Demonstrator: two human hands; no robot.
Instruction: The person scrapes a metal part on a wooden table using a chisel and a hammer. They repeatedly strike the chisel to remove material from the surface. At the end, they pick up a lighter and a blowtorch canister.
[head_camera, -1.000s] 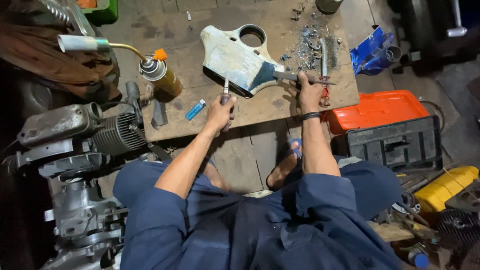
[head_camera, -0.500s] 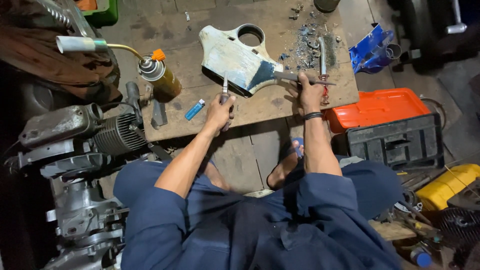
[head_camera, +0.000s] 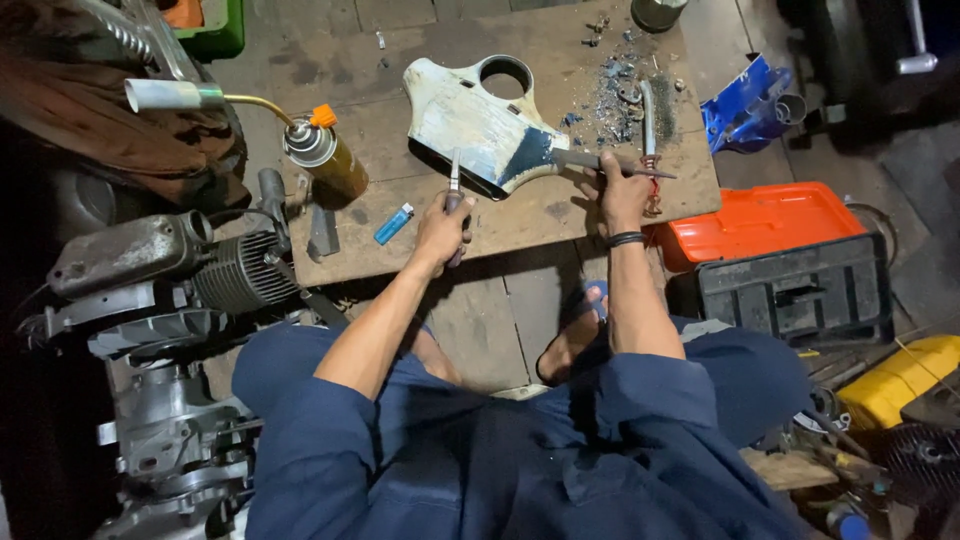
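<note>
Workshop floor; a low wooden board (head_camera: 520, 215) serves as the bench. At left, a gas torch canister (head_camera: 325, 160) stands beside a blue lighter (head_camera: 394, 223): ignition risk if knocked. The left hand (head_camera: 443, 228) is closed around pliers (head_camera: 454, 185), tips at the white metal cover (head_camera: 480, 125). The right hand (head_camera: 622, 195) grips the cover's dark end. A slip could gouge fingers.

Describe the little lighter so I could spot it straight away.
Find the low wooden board in front of the seated person. Near its front edge, left of the left hand, lies the lighter, flat and slanted. It is small and bright blue, unlike the taller brass-coloured torch can behind it.
</note>
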